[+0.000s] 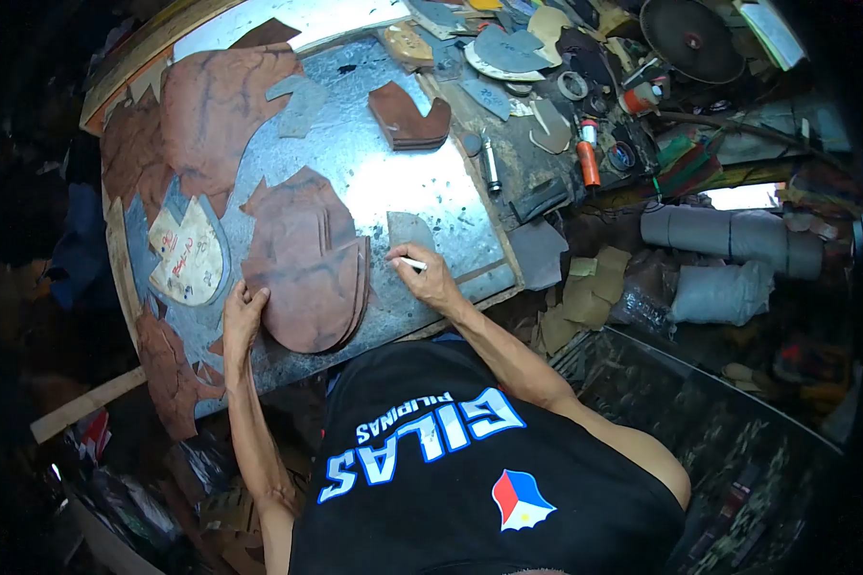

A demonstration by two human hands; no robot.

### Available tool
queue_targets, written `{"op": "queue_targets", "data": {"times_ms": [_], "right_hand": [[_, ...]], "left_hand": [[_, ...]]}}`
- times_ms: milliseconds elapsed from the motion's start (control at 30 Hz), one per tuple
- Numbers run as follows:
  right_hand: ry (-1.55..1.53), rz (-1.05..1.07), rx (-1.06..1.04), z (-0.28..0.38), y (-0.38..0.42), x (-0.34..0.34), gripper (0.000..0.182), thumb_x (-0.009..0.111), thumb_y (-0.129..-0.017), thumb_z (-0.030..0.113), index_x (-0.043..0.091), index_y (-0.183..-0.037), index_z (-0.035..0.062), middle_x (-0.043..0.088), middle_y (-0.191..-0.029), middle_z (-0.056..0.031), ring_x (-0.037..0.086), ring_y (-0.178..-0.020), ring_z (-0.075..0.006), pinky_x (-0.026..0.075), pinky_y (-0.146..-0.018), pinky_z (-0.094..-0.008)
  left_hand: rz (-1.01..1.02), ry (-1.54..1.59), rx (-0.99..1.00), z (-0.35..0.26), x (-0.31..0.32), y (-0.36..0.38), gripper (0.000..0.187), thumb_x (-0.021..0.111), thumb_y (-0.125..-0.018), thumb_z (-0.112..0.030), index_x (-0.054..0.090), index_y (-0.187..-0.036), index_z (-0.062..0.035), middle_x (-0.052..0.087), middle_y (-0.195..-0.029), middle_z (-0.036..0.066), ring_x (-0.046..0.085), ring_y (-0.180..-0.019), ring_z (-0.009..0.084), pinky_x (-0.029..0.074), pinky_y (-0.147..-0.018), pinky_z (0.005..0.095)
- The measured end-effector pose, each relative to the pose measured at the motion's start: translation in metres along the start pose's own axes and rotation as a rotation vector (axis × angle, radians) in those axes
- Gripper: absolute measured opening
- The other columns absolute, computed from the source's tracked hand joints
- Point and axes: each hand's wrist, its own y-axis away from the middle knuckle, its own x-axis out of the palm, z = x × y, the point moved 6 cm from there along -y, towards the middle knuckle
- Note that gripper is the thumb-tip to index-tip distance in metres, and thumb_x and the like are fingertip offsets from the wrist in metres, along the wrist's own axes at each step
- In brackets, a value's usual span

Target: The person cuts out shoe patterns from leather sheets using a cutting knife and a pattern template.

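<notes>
A stack of cut brown leather pieces [307, 297] lies near the front edge of the metal-topped table. My left hand [244, 314] is at the stack's left edge, thumb and fingers closed on it. My right hand [426, 279] is to the right of the stack, closed around a short white pen-like tool [412, 263]. Just above that hand lies a grey template piece [409, 230]. Farther back sits a smaller stack of notched brown pieces [410, 117].
Large brown leather sheets [222, 110] cover the table's left part, by a white marked template [190, 251]. At the right back are an orange tube [587, 163], a silver cutter-like tool [491, 165], a tape roll [572, 86] and a dark round disc [692, 40].
</notes>
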Motion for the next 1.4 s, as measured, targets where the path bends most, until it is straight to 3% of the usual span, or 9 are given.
{"op": "queue_targets", "data": {"times_ms": [100, 200, 300, 400, 500, 567, 767, 1300, 1400], "right_hand": [[-0.031, 0.01, 0.194, -0.024, 0.004, -0.001, 0.016, 0.059, -0.09, 0.016, 0.065, -0.096, 0.0023, 0.065, -0.088, -0.0033, 0.061, -0.082, -0.0135, 0.048, -0.072, -0.028], [-0.168, 0.028, 0.199, -0.026, 0.002, -0.001, 0.015, 0.06, -0.09, 0.015, 0.063, -0.098, 0.0025, 0.065, -0.086, -0.0022, 0.058, -0.079, -0.0082, 0.047, -0.066, -0.0247], [-0.195, 0.035, 0.161, -0.011, 0.0, 0.005, 0.015, 0.062, -0.09, 0.015, 0.063, -0.098, 0.0014, 0.066, -0.084, -0.0037, 0.058, -0.076, -0.0075, 0.046, -0.064, -0.0242], [-0.162, 0.103, 0.136, 0.007, -0.004, 0.01, 0.015, 0.063, -0.09, 0.016, 0.064, -0.094, 0.0009, 0.066, -0.082, -0.0042, 0.058, -0.074, -0.0081, 0.046, -0.063, -0.0242], [-0.123, 0.162, 0.101, 0.011, -0.017, 0.025, 0.016, 0.064, -0.091, 0.017, 0.065, -0.09, 0.0011, 0.066, -0.08, -0.0043, 0.059, -0.072, -0.01, 0.048, -0.063, -0.0248], [-0.171, 0.164, 0.106, 0.008, -0.026, 0.032, 0.016, 0.064, -0.09, 0.017, 0.065, -0.091, 0.0005, 0.066, -0.08, -0.0038, 0.059, -0.073, -0.0102, 0.048, -0.065, -0.0253], [-0.213, 0.202, 0.11, -0.003, -0.032, 0.04, 0.017, 0.062, -0.091, 0.017, 0.065, -0.094, 0.0006, 0.064, -0.086, -0.0031, 0.058, -0.081, -0.0095, 0.047, -0.071, -0.0245], [-0.179, 0.235, 0.13, -0.009, -0.034, 0.047, 0.018, 0.062, -0.093, 0.019, 0.066, -0.096, 0.0025, 0.061, -0.079, 0.0011, 0.054, -0.073, -0.0068, 0.044, -0.062, -0.0229], [-0.245, 0.194, 0.14, -0.001, -0.037, 0.039, 0.019, 0.062, -0.094, 0.018, 0.066, -0.101, 0.0012, 0.064, -0.088, -0.0006, 0.058, -0.081, -0.0072, 0.046, -0.073, -0.0206]], "left_hand": [[-0.094, -0.25, 0.131, 0.031, -0.01, -0.014, 0.052, 0.066, -0.081, -0.015, 0.052, -0.125, 0.0091, 0.067, -0.103, 0.022, 0.066, -0.093, 0.0254, 0.051, -0.081, 0.0341], [-0.262, -0.684, 0.049, -0.03, 0.006, 0.013, 0.063, 0.067, -0.08, -0.02, 0.045, -0.131, 0.0094, 0.064, -0.1, 0.032, 0.065, -0.095, 0.0394, 0.051, -0.08, 0.0416], [-0.451, -0.831, 0.353, -0.038, 0.014, 0.024, 0.06, 0.067, -0.083, -0.017, 0.044, -0.134, 0.004, 0.058, -0.108, 0.031, 0.06, -0.09, 0.0447, 0.049, -0.08, 0.0476], [-0.502, -1.052, 0.43, -0.07, 0.028, 0.036, 0.047, 0.067, -0.083, -0.016, 0.053, -0.126, 0.0001, 0.055, -0.114, 0.025, 0.06, -0.091, 0.0445, 0.05, -0.082, 0.0461], [-0.206, -0.835, 0.523, -0.068, 0.071, 0.03, 0.042, 0.071, -0.083, -0.022, 0.059, -0.117, 0.0, 0.058, -0.113, 0.02, 0.062, -0.097, 0.0383, 0.051, -0.086, 0.0433], [0.001, -0.675, 0.4, -0.067, 0.11, 0.027, 0.036, 0.072, -0.081, -0.023, 0.063, -0.108, -0.0009, 0.058, -0.115, 0.017, 0.062, -0.097, 0.0371, 0.052, -0.082, 0.043], [-0.031, -0.682, 0.482, -0.062, 0.135, 0.015, 0.04, 0.075, -0.078, -0.024, 0.062, -0.107, 0.0007, 0.059, -0.114, 0.015, 0.063, -0.098, 0.0353, 0.052, -0.08, 0.0423], [-0.09, -0.693, 0.521, -0.058, 0.137, 0.015, 0.043, 0.076, -0.076, -0.023, 0.061, -0.108, 0.0006, 0.059, -0.115, 0.014, 0.063, -0.096, 0.0339, 0.053, -0.079, 0.0406], [-0.066, -0.698, 0.518, -0.056, 0.137, 0.014, 0.042, 0.076, -0.076, -0.023, 0.061, -0.106, 0.0005, 0.059, -0.114, 0.014, 0.063, -0.096, 0.0339, 0.053, -0.079, 0.0406]]}}
